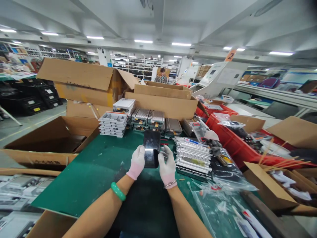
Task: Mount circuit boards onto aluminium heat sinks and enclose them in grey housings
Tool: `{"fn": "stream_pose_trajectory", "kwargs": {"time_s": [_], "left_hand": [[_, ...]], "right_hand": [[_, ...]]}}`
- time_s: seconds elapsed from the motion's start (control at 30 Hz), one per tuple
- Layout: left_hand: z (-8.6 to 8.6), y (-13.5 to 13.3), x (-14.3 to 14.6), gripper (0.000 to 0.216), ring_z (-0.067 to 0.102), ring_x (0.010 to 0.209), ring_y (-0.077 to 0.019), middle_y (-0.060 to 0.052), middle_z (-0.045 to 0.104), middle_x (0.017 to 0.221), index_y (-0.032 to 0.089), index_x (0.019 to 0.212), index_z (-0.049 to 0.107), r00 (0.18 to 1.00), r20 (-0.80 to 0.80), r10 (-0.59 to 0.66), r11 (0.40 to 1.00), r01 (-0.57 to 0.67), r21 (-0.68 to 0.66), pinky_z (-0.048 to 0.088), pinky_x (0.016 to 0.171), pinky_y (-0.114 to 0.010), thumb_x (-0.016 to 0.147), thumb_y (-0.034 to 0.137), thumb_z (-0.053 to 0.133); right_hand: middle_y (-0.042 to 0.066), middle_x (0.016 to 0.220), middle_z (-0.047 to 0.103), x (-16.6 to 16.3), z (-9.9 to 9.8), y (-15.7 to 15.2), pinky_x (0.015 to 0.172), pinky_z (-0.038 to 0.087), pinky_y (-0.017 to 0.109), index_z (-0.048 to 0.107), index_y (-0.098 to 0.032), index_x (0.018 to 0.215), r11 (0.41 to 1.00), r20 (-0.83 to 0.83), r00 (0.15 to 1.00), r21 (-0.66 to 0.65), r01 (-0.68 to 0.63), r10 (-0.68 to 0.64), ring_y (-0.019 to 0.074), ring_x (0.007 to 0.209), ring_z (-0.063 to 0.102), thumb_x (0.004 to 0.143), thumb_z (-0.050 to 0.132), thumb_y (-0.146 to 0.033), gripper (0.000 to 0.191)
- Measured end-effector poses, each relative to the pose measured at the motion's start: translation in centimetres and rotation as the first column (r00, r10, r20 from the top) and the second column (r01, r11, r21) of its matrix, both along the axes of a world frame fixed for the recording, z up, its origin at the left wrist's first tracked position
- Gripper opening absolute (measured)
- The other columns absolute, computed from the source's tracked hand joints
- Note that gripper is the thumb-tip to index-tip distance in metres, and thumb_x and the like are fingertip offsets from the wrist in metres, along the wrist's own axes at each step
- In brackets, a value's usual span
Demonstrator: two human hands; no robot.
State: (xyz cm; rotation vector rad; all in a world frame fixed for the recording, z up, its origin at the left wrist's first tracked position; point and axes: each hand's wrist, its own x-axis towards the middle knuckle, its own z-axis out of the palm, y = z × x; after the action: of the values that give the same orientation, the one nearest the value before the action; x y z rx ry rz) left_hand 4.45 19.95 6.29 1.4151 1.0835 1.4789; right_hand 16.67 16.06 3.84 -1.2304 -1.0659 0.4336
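A black smartphone with a dark, glossy screen is held upright above the green work table. My left hand, in a white and pink glove, is closed on its left edge. At its lower right edge my right hand, gloved the same way, has curled fingers and a thumb against the side; the fingertips are partly hidden. Just right of that hand lies a stack of silvery metal strips. Behind the phone stand stacked finned metal parts and a pile of grey trays.
Cardboard boxes stand behind the table and at its left. Red bins with bagged parts line the right side. Clear plastic bags cover the table's near right. A person is farther back.
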Motion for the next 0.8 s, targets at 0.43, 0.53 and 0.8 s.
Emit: {"fn": "stream_pose_trajectory", "kwargs": {"time_s": [0.43,0.53,0.8], "left_hand": [[-0.98,0.58,0.00,0.047,0.052,0.066,-0.0158,-0.002,0.058,0.070,0.018,0.074,0.055,0.999,0.037,-0.005,1.000,0.005,0.010,0.046,0.061,-0.026,0.084,0.062,0.045],[-0.92,0.56,-0.01,0.045,0.051,0.065,-0.0149,-0.001,0.057,0.069,0.018,0.072,0.054,0.999,0.029,0.013,1.000,-0.013,0.018,0.045,0.060,-0.025,0.085,0.060,0.046],[-0.42,0.37,0.00,0.044,0.050,0.066,-0.0153,-0.001,0.056,0.069,0.018,0.072,0.053,1.000,0.022,0.013,1.000,-0.013,0.003,0.043,0.061,-0.026,0.084,0.060,0.046]], "right_hand": [[0.011,0.109,0.061,0.09,0.63,-1.03,0.092,0.048,0.042,0.062,-0.019,0.104,0.956,0.359,0.913,0.279,0.093,-0.194,0.0227,0.105,0.059,0.093,0.043,-0.037,0.028],[0.010,0.109,0.061,-0.05,0.42,-0.97,0.092,0.048,0.042,0.063,-0.020,0.101,0.960,0.374,0.910,0.268,0.079,-0.179,0.0225,0.105,0.059,0.093,0.043,-0.037,0.028],[0.010,0.107,0.062,-0.22,0.36,-1.12,0.092,0.048,0.041,0.066,-0.020,0.094,0.967,0.371,0.914,0.244,0.078,-0.167,0.0219,0.103,0.060,0.093,0.043,-0.037,0.029]]}}
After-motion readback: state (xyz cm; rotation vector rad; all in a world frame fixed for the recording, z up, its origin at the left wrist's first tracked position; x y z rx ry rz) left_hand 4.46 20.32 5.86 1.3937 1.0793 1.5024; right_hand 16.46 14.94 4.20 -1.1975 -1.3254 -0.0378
